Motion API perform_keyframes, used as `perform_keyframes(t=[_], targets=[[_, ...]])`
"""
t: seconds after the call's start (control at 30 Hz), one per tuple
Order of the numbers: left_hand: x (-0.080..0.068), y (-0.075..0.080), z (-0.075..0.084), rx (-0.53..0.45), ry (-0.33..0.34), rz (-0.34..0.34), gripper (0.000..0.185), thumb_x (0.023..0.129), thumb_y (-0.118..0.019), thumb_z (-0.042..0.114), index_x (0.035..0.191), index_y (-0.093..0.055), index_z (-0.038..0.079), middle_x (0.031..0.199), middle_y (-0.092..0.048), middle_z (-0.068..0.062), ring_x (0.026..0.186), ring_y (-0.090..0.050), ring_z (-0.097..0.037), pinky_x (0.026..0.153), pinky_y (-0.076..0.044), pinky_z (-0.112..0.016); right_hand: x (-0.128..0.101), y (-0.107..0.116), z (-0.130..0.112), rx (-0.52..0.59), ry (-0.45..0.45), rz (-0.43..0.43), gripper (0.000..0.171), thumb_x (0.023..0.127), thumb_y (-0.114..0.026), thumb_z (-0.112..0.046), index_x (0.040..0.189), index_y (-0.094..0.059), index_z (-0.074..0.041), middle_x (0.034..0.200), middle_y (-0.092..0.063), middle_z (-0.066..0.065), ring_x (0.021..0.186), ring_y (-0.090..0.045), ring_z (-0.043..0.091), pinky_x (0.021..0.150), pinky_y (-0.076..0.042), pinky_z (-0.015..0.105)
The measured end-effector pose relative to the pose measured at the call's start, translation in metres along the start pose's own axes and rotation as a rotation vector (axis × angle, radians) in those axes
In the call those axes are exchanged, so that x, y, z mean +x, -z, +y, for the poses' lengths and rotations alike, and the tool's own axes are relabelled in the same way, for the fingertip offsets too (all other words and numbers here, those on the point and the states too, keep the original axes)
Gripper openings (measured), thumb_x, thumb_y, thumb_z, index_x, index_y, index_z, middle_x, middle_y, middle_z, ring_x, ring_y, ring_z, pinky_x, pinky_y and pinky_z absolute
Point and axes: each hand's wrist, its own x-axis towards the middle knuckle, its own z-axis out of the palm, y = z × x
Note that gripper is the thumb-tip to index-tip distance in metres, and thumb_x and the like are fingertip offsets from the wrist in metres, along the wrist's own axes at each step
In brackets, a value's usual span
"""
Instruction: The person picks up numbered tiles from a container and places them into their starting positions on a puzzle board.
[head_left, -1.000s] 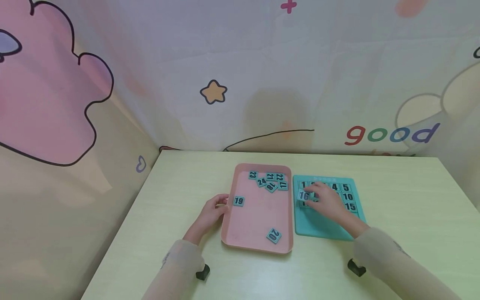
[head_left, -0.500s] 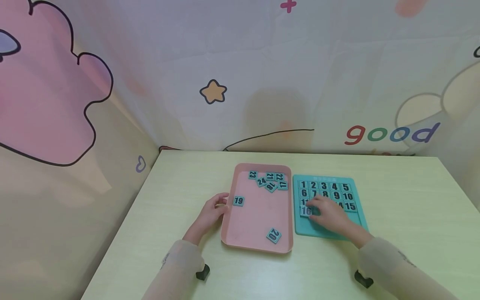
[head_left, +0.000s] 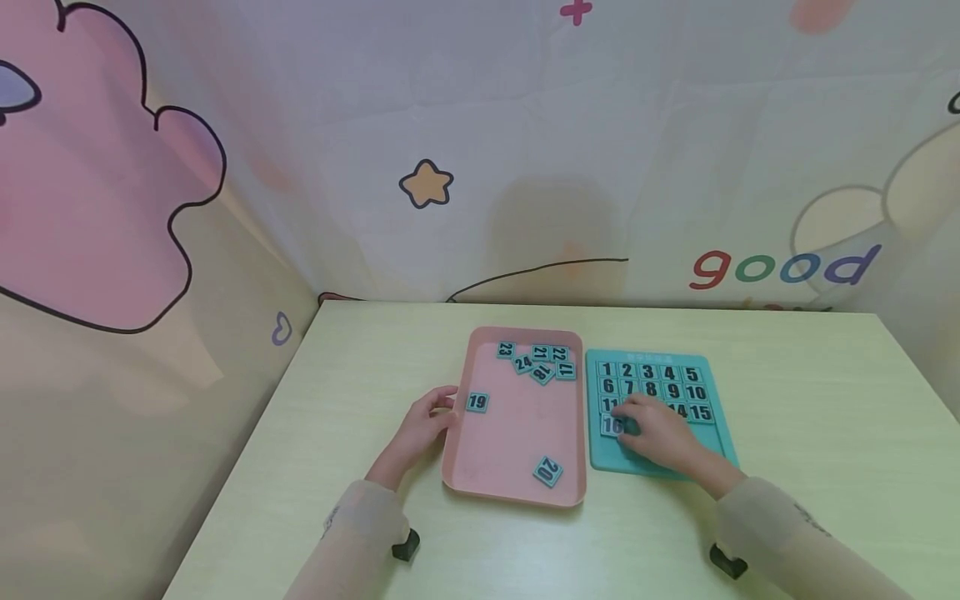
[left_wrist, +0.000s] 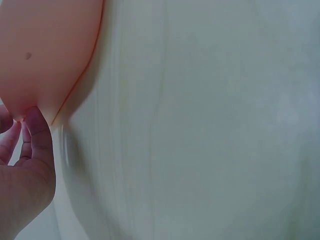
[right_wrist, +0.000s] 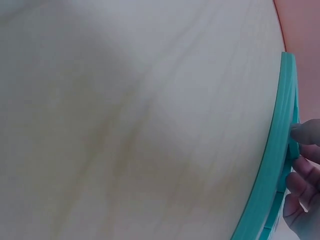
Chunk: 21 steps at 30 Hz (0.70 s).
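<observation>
A teal number board (head_left: 611, 457) lies at the right, with tiles 1 to 15 in three rows, partly covered by my right hand (head_left: 662, 433). That hand pinches the number 16 tile (head_left: 610, 425) between thumb and fingers, at the left end of the fourth row, just under tile 11. In the right wrist view, the right fingertips (right_wrist: 302, 134) are at the board's edge. My left hand (head_left: 420, 429) holds the left rim of the pink tray (head_left: 495, 450); the left wrist view shows the thumb and fingers (left_wrist: 39, 130) pinching its edge.
Inside the tray, tile 19 (head_left: 477, 402) lies at the left and tile 20 (head_left: 548, 472) near the front. Several more tiles, including tile 24 (head_left: 522, 363), gather at its far end. The pale wooden table (head_left: 810, 417) meets a printed backdrop (head_left: 480, 125).
My right hand has carried the 16 tile from over the upper left of the board toward me, down to the fourth row's left end. The left hand and tray have stayed still.
</observation>
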Motion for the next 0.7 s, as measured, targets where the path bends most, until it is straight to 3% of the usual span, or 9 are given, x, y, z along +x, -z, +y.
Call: perform_keyframes(t=[0.23, 0.53, 0.7], targets=[[-0.016, 0.000, 0.017, 0.018, -0.038, -0.018, 0.042, 0.084, -0.049, 0.003, 0.126, -0.044, 0.002, 0.108, -0.049, -0.017, 0.088, -0.051, -0.019, 0.077, -0.045, -0.028, 0.001, -0.003, 0.001, -0.044, 0.011, 0.008, 0.033, 0.072, -0.067, -0.018, 0.103, -0.065, -0.007, 0.088, -0.056, 0.002, 0.076, -0.047, 0.013, 0.067, -0.045, 0.030], [0.001, 0.001, -0.004, 0.010, -0.036, -0.004, 0.041, 0.083, -0.052, 0.008, 0.124, -0.048, 0.010, 0.106, -0.051, -0.011, 0.089, -0.052, -0.019, 0.077, -0.045, -0.027, 0.010, 0.002, -0.001, -0.010, 0.013, 0.007, 0.033, 0.074, -0.067, -0.023, 0.103, -0.065, -0.008, 0.087, -0.054, 0.001, 0.074, -0.046, 0.012, 0.062, -0.043, 0.026], [0.001, 0.001, -0.005, 0.016, -0.053, -0.004, 0.040, 0.084, -0.052, 0.009, 0.123, -0.048, 0.011, 0.104, -0.051, -0.010, 0.089, -0.052, -0.019, 0.077, -0.046, -0.026, 0.027, 0.014, -0.010, 0.054, 0.023, 0.030, 0.033, 0.078, -0.063, -0.023, 0.107, -0.063, -0.008, 0.097, -0.056, 0.005, 0.086, -0.050, 0.017, 0.074, -0.048, 0.035]])
